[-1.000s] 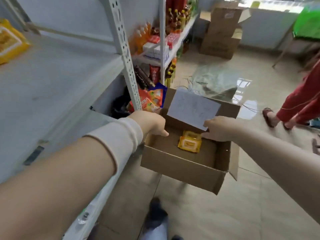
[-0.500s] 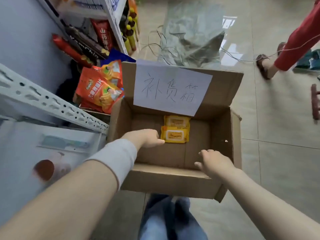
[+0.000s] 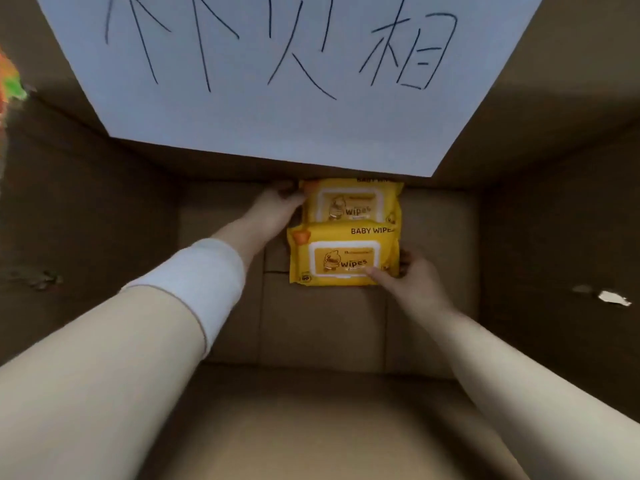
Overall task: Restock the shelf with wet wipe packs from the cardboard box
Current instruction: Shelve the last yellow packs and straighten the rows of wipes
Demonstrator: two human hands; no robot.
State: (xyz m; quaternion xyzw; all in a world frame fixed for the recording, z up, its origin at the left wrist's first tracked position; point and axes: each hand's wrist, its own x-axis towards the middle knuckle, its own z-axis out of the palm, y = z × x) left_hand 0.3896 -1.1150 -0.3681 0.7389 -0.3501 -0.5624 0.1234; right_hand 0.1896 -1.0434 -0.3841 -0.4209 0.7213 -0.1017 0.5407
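Two yellow baby wipe packs lie on the floor of the cardboard box (image 3: 104, 209), one behind the other. My left hand (image 3: 273, 209) holds the left edge of the far pack (image 3: 349, 202), fingers curled at its corner. My right hand (image 3: 405, 275) grips the right end of the near pack (image 3: 343, 254), thumb on top and fingers round its side. Both arms reach deep into the box. The shelf is out of view.
A white paper sheet (image 3: 277, 74) with handwritten characters is stuck to the box's far flap and overhangs the packs. The box walls close in on the left and right. A sliver of orange and green packaging (image 3: 8, 81) shows at the left edge.
My head has dropped close into the box. Both hands moved from the box rim down to the bottom and took hold of the two packs.
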